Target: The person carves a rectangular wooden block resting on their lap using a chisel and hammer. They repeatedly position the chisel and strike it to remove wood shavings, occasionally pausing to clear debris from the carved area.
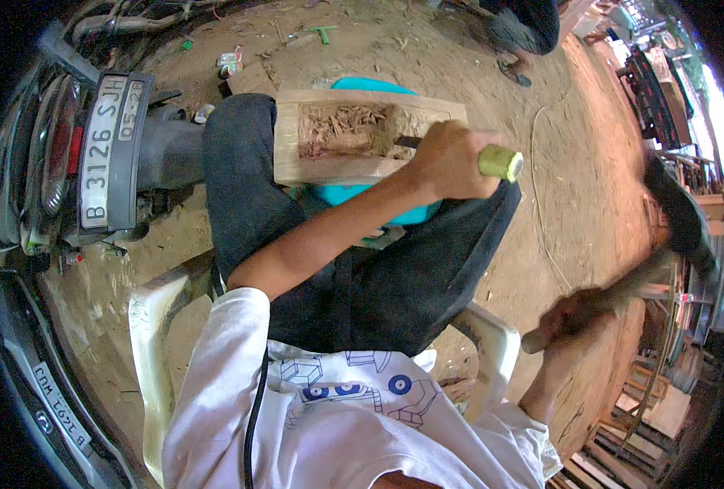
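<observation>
The wood block (362, 134) lies on the lap, its cavity already deep and full of chips. Left hand (447, 159) grips the chisel (499, 161) in it; right hand (569, 314) clutches a blurred, raised mallet (675, 216), probably.

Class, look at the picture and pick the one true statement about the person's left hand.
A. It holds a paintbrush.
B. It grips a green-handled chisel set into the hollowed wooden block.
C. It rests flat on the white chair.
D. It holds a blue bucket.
B: the left hand is closed around the green-handled chisel, whose blade sits in the chip-filled hollow of the wooden block on the lap.
</observation>
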A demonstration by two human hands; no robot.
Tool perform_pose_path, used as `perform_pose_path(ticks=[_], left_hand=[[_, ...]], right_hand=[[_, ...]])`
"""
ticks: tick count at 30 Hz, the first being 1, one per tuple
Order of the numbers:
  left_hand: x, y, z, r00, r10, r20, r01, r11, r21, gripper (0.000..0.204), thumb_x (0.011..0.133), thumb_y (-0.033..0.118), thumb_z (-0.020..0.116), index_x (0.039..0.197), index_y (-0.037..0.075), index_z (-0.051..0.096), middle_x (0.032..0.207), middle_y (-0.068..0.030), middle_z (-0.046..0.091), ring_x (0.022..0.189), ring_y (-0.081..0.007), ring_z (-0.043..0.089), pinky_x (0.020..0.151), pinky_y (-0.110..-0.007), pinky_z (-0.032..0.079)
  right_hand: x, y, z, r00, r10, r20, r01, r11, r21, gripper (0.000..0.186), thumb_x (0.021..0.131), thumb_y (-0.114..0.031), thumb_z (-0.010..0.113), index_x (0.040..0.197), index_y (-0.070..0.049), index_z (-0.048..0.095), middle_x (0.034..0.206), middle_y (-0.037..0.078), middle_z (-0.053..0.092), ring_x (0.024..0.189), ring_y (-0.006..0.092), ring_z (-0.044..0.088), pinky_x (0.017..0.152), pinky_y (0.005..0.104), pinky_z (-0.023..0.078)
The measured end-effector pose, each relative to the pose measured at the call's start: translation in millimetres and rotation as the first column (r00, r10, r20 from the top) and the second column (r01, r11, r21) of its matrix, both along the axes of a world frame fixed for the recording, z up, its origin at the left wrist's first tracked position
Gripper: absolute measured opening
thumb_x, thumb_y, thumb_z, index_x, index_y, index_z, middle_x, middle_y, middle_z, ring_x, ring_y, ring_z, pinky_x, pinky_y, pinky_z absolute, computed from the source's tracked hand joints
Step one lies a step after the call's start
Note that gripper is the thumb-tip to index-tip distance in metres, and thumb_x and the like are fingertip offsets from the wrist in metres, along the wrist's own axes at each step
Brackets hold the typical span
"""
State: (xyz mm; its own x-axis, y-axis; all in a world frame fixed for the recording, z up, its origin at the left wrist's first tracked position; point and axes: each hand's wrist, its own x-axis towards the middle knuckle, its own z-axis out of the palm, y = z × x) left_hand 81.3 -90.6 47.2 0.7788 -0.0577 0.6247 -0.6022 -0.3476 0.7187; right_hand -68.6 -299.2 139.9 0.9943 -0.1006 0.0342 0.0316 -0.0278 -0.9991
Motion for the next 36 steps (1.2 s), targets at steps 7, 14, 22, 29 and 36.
perform_pose_path(ticks=[7, 14, 22, 29, 36], left_hand=[[2, 0, -1, 1.0, 0.02, 0.003, -0.02, 0.998, 0.051, 0.015, 0.059, 0.022, 0.064, 0.068, 0.01, 0.061, 0.062, -0.0161, 0.06, 0.061, -0.0356, 0.06, 0.056, -0.044, 0.049], [3, -4, -3, 0.999, 0.004, 0.054, -0.002, 0.999, -0.04, 0.019, 0.055, 0.021, 0.065, 0.066, 0.01, 0.056, 0.059, -0.0133, 0.057, 0.059, -0.0362, 0.058, 0.054, -0.043, 0.046], [0, -2, -4, 0.998, -0.001, 0.055, 0.001, 1.0, -0.009, 0.017, 0.056, 0.02, 0.065, 0.066, 0.01, 0.056, 0.059, -0.013, 0.056, 0.058, -0.035, 0.058, 0.053, -0.042, 0.045], [2, 0, -7, 0.999, -0.007, 0.052, 0.005, 0.999, 0.052, 0.019, 0.055, 0.022, 0.065, 0.065, 0.01, 0.055, 0.06, -0.0128, 0.056, 0.059, -0.0346, 0.058, 0.053, -0.043, 0.046], [2, -3, -7, 0.998, -0.041, 0.038, 0.039, 0.997, 0.062, 0.024, 0.055, 0.029, 0.065, 0.068, 0.008, 0.06, 0.061, -0.0155, 0.06, 0.059, -0.0341, 0.061, 0.055, -0.043, 0.048]], right_hand=[[-8, 11, -20, 0.953, -0.09, -0.291, -0.025, 0.928, -0.371, 0.036, 0.095, -0.039, 0.038, 0.094, -0.005, 0.05, 0.071, 0.004, 0.053, 0.052, 0.0139, 0.05, 0.045, 0.0258, 0.043], [-4, -12, -40, 0.994, -0.011, 0.111, -0.017, 0.969, 0.246, 0.055, 0.079, -0.066, 0.048, 0.09, -0.012, 0.045, 0.065, 0.002, 0.05, 0.043, 0.0136, 0.044, 0.036, 0.0262, 0.038], [-10, -31, -6, 0.99, 0.136, 0.034, -0.138, 0.9, 0.413, 0.049, 0.077, -0.06, 0.057, 0.096, -0.016, 0.05, 0.065, 0.001, 0.047, 0.054, 0.0159, 0.046, 0.042, 0.028, 0.038], [-7, 17, -14, 0.986, -0.076, -0.151, 0.022, 0.943, -0.333, 0.041, 0.093, -0.046, 0.04, 0.079, -0.009, 0.046, 0.06, 0.001, 0.048, 0.046, 0.0109, 0.044, 0.038, 0.0246, 0.034], [-6, 10, -30, 0.981, -0.11, -0.162, 0.109, 0.994, -0.016, 0.045, 0.087, -0.057, 0.042, 0.083, -0.012, 0.046, 0.059, 0.0, 0.044, 0.044, 0.0109, 0.042, 0.036, 0.0241, 0.034]])
